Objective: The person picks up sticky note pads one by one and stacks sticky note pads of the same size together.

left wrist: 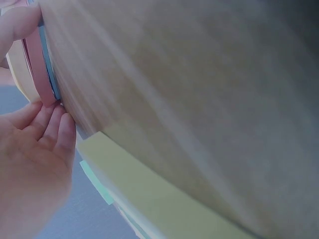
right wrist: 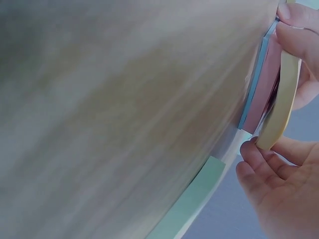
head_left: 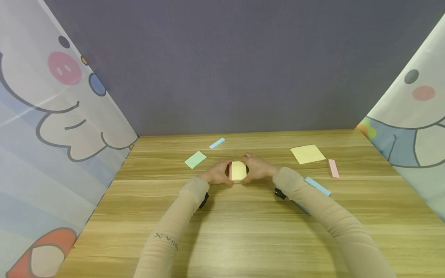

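Both hands hold one small stack of sticky note pads (head_left: 238, 171) at the middle of the table. My left hand (head_left: 218, 173) grips its left side and my right hand (head_left: 258, 168) its right, each with curled fingers at the far edge and a thumb at the near edge. The right wrist view shows the layers: a yellow pad (right wrist: 282, 102) outermost, a pink pad (right wrist: 264, 87), then a blue pad (right wrist: 253, 84) against the tabletop. The yellow pad bows slightly away from the pink one, leaving a narrow dark gap.
Left of the stack lie a green pad (head_left: 195, 159) and a narrow blue strip (head_left: 217, 143). At the right are a large yellow pad (head_left: 307, 154), a pink strip (head_left: 333, 168) and a blue pad (head_left: 318, 186) partly behind the right forearm. A grey panel (head_left: 243, 69) borders the wooden table's back edge.
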`<control>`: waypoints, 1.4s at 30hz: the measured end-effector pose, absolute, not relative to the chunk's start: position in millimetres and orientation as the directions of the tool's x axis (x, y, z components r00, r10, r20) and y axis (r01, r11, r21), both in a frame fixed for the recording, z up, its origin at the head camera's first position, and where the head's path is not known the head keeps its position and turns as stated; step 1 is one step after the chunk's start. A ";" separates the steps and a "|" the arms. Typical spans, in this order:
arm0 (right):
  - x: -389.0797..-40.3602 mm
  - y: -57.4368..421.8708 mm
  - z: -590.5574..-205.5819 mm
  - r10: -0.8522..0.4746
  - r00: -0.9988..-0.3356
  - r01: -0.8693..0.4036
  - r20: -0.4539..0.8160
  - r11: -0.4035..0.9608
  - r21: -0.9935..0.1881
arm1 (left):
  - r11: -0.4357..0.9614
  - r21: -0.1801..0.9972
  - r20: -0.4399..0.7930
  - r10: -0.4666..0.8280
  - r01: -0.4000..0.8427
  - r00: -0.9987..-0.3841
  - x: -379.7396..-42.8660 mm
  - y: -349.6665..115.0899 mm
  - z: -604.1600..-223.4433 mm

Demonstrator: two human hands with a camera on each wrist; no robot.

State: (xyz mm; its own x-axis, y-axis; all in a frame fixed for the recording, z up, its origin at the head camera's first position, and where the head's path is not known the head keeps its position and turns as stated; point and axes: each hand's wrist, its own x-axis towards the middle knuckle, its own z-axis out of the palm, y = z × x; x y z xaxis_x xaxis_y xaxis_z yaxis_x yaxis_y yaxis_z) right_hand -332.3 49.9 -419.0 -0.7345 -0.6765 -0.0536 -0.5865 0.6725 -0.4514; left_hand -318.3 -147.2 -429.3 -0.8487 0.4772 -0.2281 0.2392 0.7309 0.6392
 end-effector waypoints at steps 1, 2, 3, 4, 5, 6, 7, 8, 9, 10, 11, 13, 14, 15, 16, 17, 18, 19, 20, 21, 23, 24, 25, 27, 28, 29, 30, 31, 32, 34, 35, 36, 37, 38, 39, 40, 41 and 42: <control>-332.4 49.6 -418.9 -0.677 -0.734 -0.587 -0.056 0.674 -0.448 | 0.729 0.641 -0.228 0.477 0.238 -0.849 -318.3 -147.3 -429.6; -332.5 49.2 -418.8 -0.676 -0.734 -0.586 -0.059 0.675 -0.448 | 0.728 0.643 -0.226 0.478 0.239 -0.849 -318.4 -147.3 -429.7; -332.6 49.0 -419.0 -0.676 -0.735 -0.586 -0.061 0.677 -0.446 | 0.725 0.647 -0.227 0.478 0.235 -0.849 -318.2 -147.3 -429.7; -332.8 48.7 -419.2 -0.674 -0.736 -0.584 -0.064 0.680 -0.443 | 0.725 0.648 -0.226 0.477 0.235 -0.850 -318.1 -147.3 -429.6; -333.0 48.6 -419.5 -0.674 -0.736 -0.584 -0.065 0.681 -0.443 | 0.723 0.651 -0.227 0.476 0.231 -0.850 -318.1 -147.3 -429.5; -333.3 48.3 -419.8 -0.674 -0.736 -0.584 -0.065 0.680 -0.444 | 0.724 0.650 -0.228 0.475 0.230 -0.850 -318.0 -147.2 -429.3; -333.5 48.1 -420.2 -0.675 -0.735 -0.584 -0.065 0.679 -0.444 | 0.723 0.652 -0.227 0.474 0.229 -0.851 -317.9 -147.2 -429.2; -333.7 47.9 -420.5 -0.676 -0.734 -0.584 -0.065 0.678 -0.445 | 0.725 0.650 -0.228 0.472 0.228 -0.852 -317.8 -147.2 -429.2; -333.8 47.8 -420.9 -0.677 -0.733 -0.586 -0.065 0.678 -0.444 | 0.728 0.647 -0.229 0.470 0.227 -0.853 -317.8 -147.3 -429.2; -334.0 47.5 -421.0 -0.678 -0.732 -0.587 -0.064 0.676 -0.445 | 0.730 0.644 -0.230 0.469 0.229 -0.853 -318.0 -147.5 -429.5; -333.9 47.3 -421.1 -0.680 -0.731 -0.588 -0.063 0.674 -0.446 | 0.732 0.642 -0.229 0.469 0.230 -0.853 -318.3 -147.6 -430.1; -333.6 46.9 -420.9 -0.683 -0.728 -0.592 -0.061 0.672 -0.445 | 0.729 0.645 -0.228 0.471 0.231 -0.852 -318.9 -148.0 -431.4; -333.3 46.6 -420.5 -0.683 -0.728 -0.591 -0.061 0.670 -0.449 | 0.729 0.645 -0.229 0.471 0.230 -0.852 -319.1 -148.1 -431.8; -333.1 46.3 -420.2 -0.684 -0.727 -0.593 -0.060 0.669 -0.447 | 0.727 0.646 -0.228 0.473 0.232 -0.851 -319.3 -148.3 -432.4; -333.0 46.0 -419.8 -0.687 -0.725 -0.594 -0.058 0.666 -0.451 | 0.725 0.648 -0.227 0.475 0.231 -0.850 -319.5 -148.4 -432.7; -332.8 45.6 -419.4 -0.687 -0.724 -0.594 -0.059 0.665 -0.452 | 0.723 0.652 -0.227 0.475 0.230 -0.850 -319.4 -148.6 -432.8; -333.0 45.2 -419.1 -0.687 -0.724 -0.593 -0.060 0.665 -0.453 | 0.725 0.651 -0.229 0.473 0.227 -0.851 -319.2 -148.6 -432.6; -333.0 44.9 -418.9 -0.689 -0.723 -0.594 -0.059 0.662 -0.457 | 0.726 0.650 -0.231 0.470 0.224 -0.852 -318.8 -148.7 -432.2; -333.1 44.4 -418.9 -0.689 -0.722 -0.593 -0.060 0.661 -0.459 | 0.726 0.651 -0.232 0.467 0.221 -0.853 -318.7 -148.6 -432.0; -333.3 44.1 -418.9 -0.690 -0.721 -0.594 -0.060 0.660 -0.459 | 0.728 0.650 -0.234 0.464 0.217 -0.854 -318.5 -148.7 -431.8; -333.4 43.4 -418.9 -0.690 -0.721 -0.593 -0.062 0.660 -0.461 | 0.735 0.644 -0.239 0.458 0.213 -0.856 -318.0 -148.6 -431.5; -333.3 43.2 -418.9 -0.691 -0.720 -0.594 -0.063 0.660 -0.460 | 0.740 0.639 -0.242 0.455 0.213 -0.857 -317.9 -148.5 -431.5; -333.0 43.1 -418.7 -0.693 -0.718 -0.594 -0.065 0.660 -0.460 | 0.742 0.636 -0.243 0.455 0.213 -0.857 -317.8 -148.5 -431.5; -332.7 42.7 -418.1 -0.690 -0.720 -0.590 -0.074 0.665 -0.458 | 0.749 0.626 -0.247 0.455 0.217 -0.856 -317.8 -148.4 -431.3; -332.5 42.5 -417.7 -0.689 -0.721 -0.590 -0.076 0.667 -0.456 | 0.753 0.619 -0.247 0.455 0.221 -0.856 -317.7 -148.3 -431.0; -332.4 42.4 -417.5 -0.688 -0.721 -0.588 -0.078 0.667 -0.457 | 0.757 0.614 -0.249 0.453 0.222 -0.856 -317.7 -148.3 -430.5; -332.5 42.2 -417.4 -0.688 -0.721 -0.588 -0.078 0.667 -0.458 | 0.760 0.610 -0.249 0.452 0.224 -0.857 -317.7 -148.2 -430.1; -332.6 41.9 -417.4 -0.689 -0.721 -0.587 -0.077 0.666 -0.460 | 0.763 0.606 -0.248 0.450 0.225 -0.858 -317.6 -148.2 -429.6; -332.8 41.6 -417.3 -0.688 -0.722 -0.586 -0.076 0.666 -0.461 | 0.766 0.602 -0.247 0.449 0.227 -0.859 -317.7 -148.2 -429.3; -333.2 40.8 -417.6 -0.689 -0.722 -0.589 -0.069 0.663 -0.462 | 0.770 0.593 -0.242 0.449 0.235 -0.860 -318.0 -148.2 -428.9; -333.4 40.4 -417.7 -0.690 -0.721 -0.589 -0.067 0.661 -0.465 | 0.769 0.592 -0.237 0.451 0.240 -0.860 -318.2 -148.3 -429.1; -333.6 40.0 -417.9 -0.690 -0.721 -0.590 -0.065 0.660 -0.466 | 0.769 0.590 -0.233 0.454 0.246 -0.860 -318.5 -148.4 -429.2; -333.8 39.6 -418.0 -0.690 -0.721 -0.590 -0.064 0.659 -0.467 | 0.770 0.586 -0.231 0.455 0.250 -0.860 -318.8 -148.5 -429.5; -334.1 39.3 -418.3 -0.689 -0.722 -0.589 -0.065 0.661 -0.465 | 0.770 0.584 -0.228 0.458 0.255 -0.859 -319.1 -148.5 -429.9; -334.4 39.0 -418.6 -0.689 -0.721 -0.589 -0.065 0.660 -0.467 | 0.770 0.583 -0.226 0.460 0.259 -0.859 -319.4 -148.4 -430.0; -334.6 39.0 -418.9 -0.690 -0.721 -0.588 -0.065 0.660 -0.468 | 0.771 0.582 -0.226 0.460 0.260 -0.859 -319.6 -148.3 -430.0; -334.8 38.9 -419.1 -0.690 -0.721 -0.588 -0.067 0.661 -0.467 | 0.770 0.583 -0.227 0.460 0.259 -0.858 -319.5 -148.3 -429.7; -334.9 39.0 -419.4 -0.690 -0.721 -0.587 -0.069 0.660 -0.469 | 0.773 0.580 -0.230 0.458 0.257 -0.859 -319.4 -148.2 -429.3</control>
